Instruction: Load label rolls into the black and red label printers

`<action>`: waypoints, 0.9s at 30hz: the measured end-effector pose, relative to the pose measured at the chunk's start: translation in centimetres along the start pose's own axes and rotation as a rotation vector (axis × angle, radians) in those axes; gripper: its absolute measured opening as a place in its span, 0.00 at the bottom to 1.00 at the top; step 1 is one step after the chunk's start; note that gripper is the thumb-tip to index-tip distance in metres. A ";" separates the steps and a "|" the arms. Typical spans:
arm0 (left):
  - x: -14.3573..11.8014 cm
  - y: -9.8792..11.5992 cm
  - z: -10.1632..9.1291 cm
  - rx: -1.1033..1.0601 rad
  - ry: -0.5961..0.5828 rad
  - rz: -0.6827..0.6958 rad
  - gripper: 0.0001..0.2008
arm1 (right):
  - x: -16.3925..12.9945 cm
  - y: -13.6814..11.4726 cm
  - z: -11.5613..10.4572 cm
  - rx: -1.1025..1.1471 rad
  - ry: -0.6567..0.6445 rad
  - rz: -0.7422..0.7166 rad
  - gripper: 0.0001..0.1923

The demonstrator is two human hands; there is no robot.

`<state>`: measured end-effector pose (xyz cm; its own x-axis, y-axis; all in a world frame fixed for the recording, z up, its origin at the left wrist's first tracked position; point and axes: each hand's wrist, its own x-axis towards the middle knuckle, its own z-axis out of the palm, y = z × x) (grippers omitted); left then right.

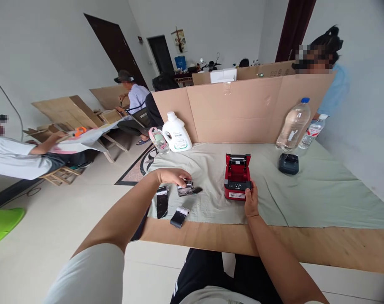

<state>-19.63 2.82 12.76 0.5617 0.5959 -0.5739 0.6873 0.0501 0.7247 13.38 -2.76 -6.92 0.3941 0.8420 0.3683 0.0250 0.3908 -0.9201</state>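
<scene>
Right hand (250, 202) touching red printer (237, 180); left hand (173, 176) on cartridge (185, 188)

A wooden table (306, 247) carries a green cloth (321, 190), and around the red printer (237, 181) lie black parts left, a black box right, bottles behind.

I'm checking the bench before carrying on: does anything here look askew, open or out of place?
The red printer by the right hand stands with its lid flipped up and its bay open. Dark parts lie scattered at the cloth's left edge, one under the left hand. The cloth is rumpled. Nothing looks spilled.
</scene>
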 end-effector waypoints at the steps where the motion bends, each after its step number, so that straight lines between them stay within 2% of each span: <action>1: 0.4 1.9 0.8 -0.046 -0.073 0.105 0.23 | 0.0 0.0 0.0 -0.002 -0.001 0.002 0.28; 4: 3.5 6.5 3.4 -0.136 -0.238 0.292 0.25 | 0.1 0.2 0.0 0.005 -0.004 0.012 0.29; 6: 6.8 8.4 5.0 -0.123 -0.241 0.358 0.25 | 0.1 0.3 -0.1 -0.016 -0.005 0.006 0.29; 8: 10.5 9.3 6.1 -0.047 -0.077 0.400 0.22 | 0.1 0.5 -0.2 -0.090 -0.005 -0.023 0.30; 10: 13.9 9.7 6.9 0.113 0.126 0.371 0.19 | 0.1 0.4 -0.4 -0.203 0.005 -0.083 0.33; 13: 17.6 9.8 7.5 0.384 0.291 0.304 0.18 | 0.1 -0.3 -0.6 -0.382 0.018 -0.238 0.38; 16: 19.3 10.0 7.9 0.556 0.355 0.267 0.18 | 0.1 -1.3 -0.6 -0.534 0.008 -0.391 0.38; 21: 20.0 10.6 8.9 0.747 0.461 0.142 0.18 | -0.1 -2.8 -0.4 -0.667 -0.020 -0.532 0.17; 23: 20.1 10.9 9.3 0.816 0.461 0.092 0.17 | -0.3 -3.2 -0.4 -0.682 -0.065 -0.566 0.13; 27: 20.4 11.5 9.6 0.909 0.421 0.057 0.13 | -0.6 -3.7 -0.5 -0.688 -0.096 -0.591 0.12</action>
<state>4.13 7.86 5.71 0.5171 0.8222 -0.2379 0.8541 -0.5140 0.0798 13.48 -4.88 -3.75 0.0655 0.6145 0.7862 0.7533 0.4863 -0.4428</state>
